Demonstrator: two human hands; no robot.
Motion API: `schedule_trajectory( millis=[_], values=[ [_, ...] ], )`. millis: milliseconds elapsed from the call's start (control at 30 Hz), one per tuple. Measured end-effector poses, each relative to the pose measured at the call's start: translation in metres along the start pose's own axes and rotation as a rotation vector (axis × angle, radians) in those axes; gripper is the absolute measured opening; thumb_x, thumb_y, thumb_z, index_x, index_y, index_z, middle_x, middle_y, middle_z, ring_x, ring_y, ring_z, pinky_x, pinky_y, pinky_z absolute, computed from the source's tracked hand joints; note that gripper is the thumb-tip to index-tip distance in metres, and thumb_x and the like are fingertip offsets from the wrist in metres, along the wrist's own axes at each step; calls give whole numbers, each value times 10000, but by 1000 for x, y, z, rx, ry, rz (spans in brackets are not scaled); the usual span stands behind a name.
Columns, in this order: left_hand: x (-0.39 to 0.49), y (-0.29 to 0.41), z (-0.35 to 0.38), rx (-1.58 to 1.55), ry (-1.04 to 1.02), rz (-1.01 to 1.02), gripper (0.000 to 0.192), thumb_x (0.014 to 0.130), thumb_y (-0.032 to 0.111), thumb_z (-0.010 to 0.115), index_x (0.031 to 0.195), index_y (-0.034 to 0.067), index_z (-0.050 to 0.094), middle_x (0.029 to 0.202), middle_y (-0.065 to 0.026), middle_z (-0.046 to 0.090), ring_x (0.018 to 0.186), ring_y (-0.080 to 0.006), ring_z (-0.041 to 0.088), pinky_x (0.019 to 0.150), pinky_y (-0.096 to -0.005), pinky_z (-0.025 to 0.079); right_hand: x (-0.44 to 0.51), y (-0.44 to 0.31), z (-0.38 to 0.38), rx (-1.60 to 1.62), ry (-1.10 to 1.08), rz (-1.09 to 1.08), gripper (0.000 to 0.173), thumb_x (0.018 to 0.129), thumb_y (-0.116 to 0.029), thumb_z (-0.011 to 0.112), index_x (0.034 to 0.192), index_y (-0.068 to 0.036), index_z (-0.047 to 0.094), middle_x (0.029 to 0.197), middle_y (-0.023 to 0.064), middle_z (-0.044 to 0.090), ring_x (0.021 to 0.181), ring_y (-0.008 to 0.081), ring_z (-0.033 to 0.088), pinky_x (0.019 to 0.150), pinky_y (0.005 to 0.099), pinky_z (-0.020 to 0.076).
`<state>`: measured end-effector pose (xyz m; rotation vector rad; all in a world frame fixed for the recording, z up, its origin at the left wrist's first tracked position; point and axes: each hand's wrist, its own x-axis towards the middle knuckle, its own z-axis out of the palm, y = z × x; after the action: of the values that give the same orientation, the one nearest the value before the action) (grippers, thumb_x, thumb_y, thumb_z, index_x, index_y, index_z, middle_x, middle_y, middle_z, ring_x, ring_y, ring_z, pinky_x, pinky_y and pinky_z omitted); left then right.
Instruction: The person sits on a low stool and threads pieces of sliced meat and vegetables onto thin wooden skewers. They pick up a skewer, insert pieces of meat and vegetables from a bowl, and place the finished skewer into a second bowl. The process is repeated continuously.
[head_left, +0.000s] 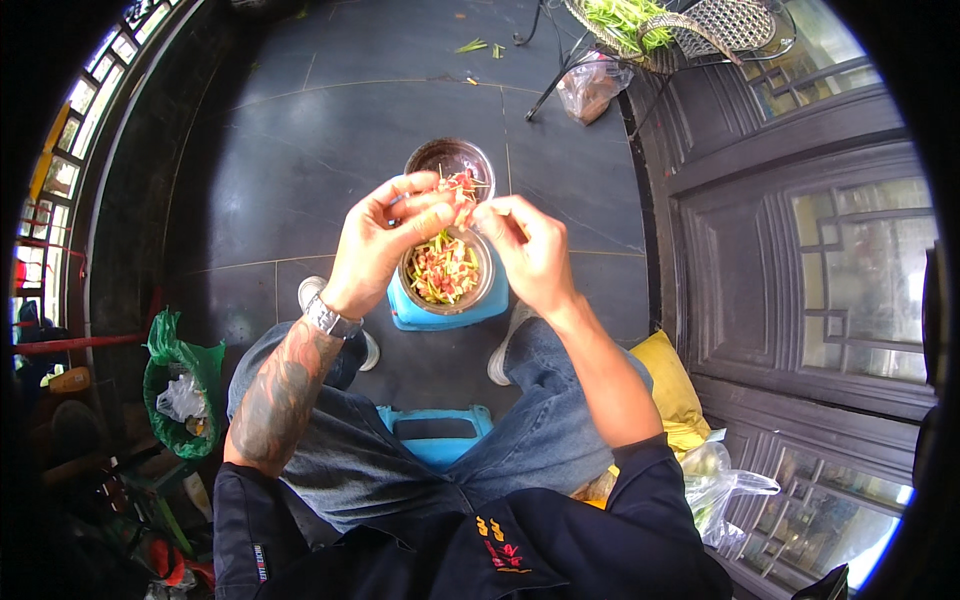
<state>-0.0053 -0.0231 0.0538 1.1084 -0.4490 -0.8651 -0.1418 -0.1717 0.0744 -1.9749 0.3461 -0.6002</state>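
Above two round metal bowls, my left hand (375, 240) and my right hand (531, 244) come close together. Pieces of reddish raw meat (463, 216) show between the fingertips of both hands. Thin pale sticks with meat (459, 182) show just beyond my left fingers; whether they are held or lie in the far bowl, I cannot tell. The near bowl (491, 281) contains chopped meat and cut green stems (444, 271). It stands on a blue plastic stool (450, 319). Behind it, the far bowl (442, 150) has a dark interior, partly hidden by my hands.
A wicker chair (731, 22) at the upper right bears a basket of green stems (626, 22). Beneath it sits a clear plastic bag (592, 86). Green scraps (472, 46) lie on the dark tiles. A green bag (184, 442) hangs left; a yellow sack (671, 390) stands right.
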Motion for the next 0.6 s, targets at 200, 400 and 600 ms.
schedule_trajectory(
  millis=[200, 400, 600],
  values=[
    [13, -2, -18, 148, 102, 49, 339, 936, 96, 671, 1255, 23, 584, 1183, -92, 657, 1054, -153, 646, 915, -306, 537, 36, 22, 0, -316, 42, 76, 293, 941, -242, 665, 1077, 16, 693, 792, 194, 709, 767, 233, 727, 692, 320, 551],
    [11, -32, -29, 756, -116, 71, 148, 902, 23, 662, 1043, -13, 689, 887, -60, 723, 822, -108, 674, 768, -272, 558, 29, 20, -19, -324, 103, -5, 206, 903, -199, 717, 984, -11, 731, 570, -1, 520, 545, 33, 428, 494, 243, 368],
    [16, -97, -30, 1159, -229, 149, 171, 793, 79, 722, 947, 9, 743, 809, -182, 720, 752, -266, 733, 743, -335, 583, 19, 2, -35, -124, 234, -4, 177, 945, -181, 673, 931, -5, 689, 605, -66, 470, 566, 12, 390, 496, 219, 321]
  ],
)
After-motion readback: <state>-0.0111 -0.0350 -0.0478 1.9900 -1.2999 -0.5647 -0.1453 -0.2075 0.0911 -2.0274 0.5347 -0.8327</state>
